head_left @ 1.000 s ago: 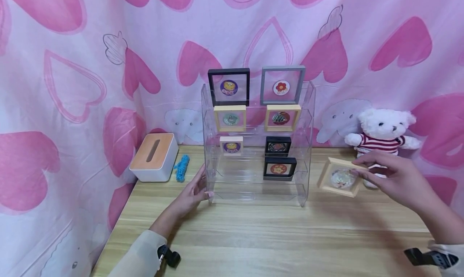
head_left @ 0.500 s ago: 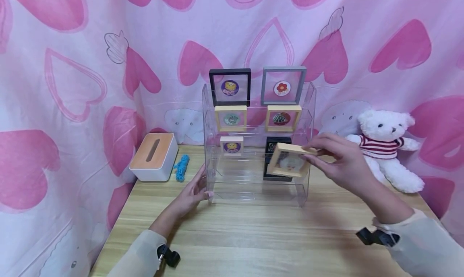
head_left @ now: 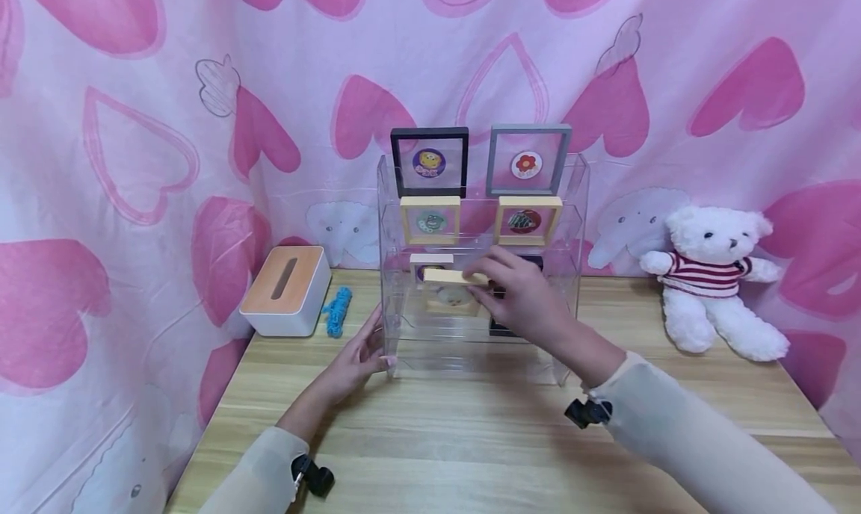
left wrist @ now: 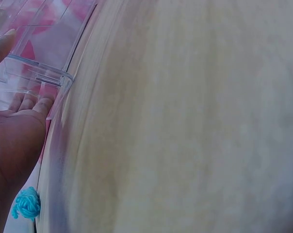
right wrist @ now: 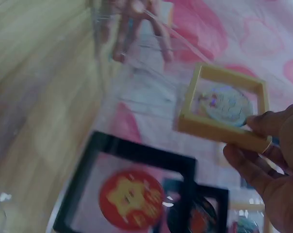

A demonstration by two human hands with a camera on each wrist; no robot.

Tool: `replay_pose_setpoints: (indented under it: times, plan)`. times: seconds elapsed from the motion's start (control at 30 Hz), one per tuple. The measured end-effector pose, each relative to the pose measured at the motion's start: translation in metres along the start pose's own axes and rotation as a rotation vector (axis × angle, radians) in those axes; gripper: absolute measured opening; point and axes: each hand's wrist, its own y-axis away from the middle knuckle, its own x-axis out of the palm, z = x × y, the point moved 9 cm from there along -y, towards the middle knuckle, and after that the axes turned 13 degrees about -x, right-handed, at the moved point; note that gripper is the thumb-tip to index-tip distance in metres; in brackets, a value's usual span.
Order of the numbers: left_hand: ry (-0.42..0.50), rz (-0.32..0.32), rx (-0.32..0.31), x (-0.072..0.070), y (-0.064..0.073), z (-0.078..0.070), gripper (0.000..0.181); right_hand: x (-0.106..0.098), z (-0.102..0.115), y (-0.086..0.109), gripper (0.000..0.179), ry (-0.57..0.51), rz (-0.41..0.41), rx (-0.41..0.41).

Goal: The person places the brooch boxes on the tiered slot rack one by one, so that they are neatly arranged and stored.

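My right hand (head_left: 521, 297) pinches the top edge of a small light-wood frame (right wrist: 223, 104) with a round, pale sticker in its clear middle. In the head view this frame overlaps the left of the lower tiers of a clear acrylic display stand (head_left: 471, 364). Just behind it, a smaller cream frame (head_left: 430, 258) is partly covered. My left hand (head_left: 356, 357) holds the stand's lower left side, thumb at the front edge and fingers along the outside; the left wrist view shows these fingers (left wrist: 30, 103) through the plastic. A black frame with a star sticker (right wrist: 131, 199) sits right of the held frame.
Higher tiers carry a black frame (head_left: 429, 163), a grey frame (head_left: 528, 160) and two wooden frames. Left of the stand are a tissue box (head_left: 285, 293) and a blue cord bundle (head_left: 338, 312). A white teddy bear (head_left: 720, 275) sits at the right, before a pink curtain (head_left: 269, 51).
My right hand has carried the wooden frame leftward from beside the teddy bear, past the black frames, to the left of the stand's lower tiers. My left hand has stayed put.
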Motion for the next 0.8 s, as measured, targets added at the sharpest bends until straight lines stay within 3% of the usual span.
replay_pose_setpoints:
  times: [0.17, 0.43, 0.6, 0.8]
  plan:
    - [-0.016, 0.001, 0.011, -0.001, -0.001, 0.000, 0.101, 0.034, 0.003, 0.001, 0.025, 0.048, 0.088, 0.024]
    - [-0.034, 0.010, 0.021, -0.001, -0.001, -0.002, 0.103, 0.067, -0.003, 0.010, 0.026, 0.054, 0.160, 0.118]
    - [-0.033, 0.000, 0.015, -0.002, -0.001, 0.000, 0.103, 0.075, -0.004, 0.013, 0.027, 0.064, 0.150, 0.137]
    - [-0.028, -0.005, 0.007, -0.002, -0.001, 0.001, 0.102, 0.075, 0.000, 0.014, 0.026, 0.150, 0.135, 0.126]
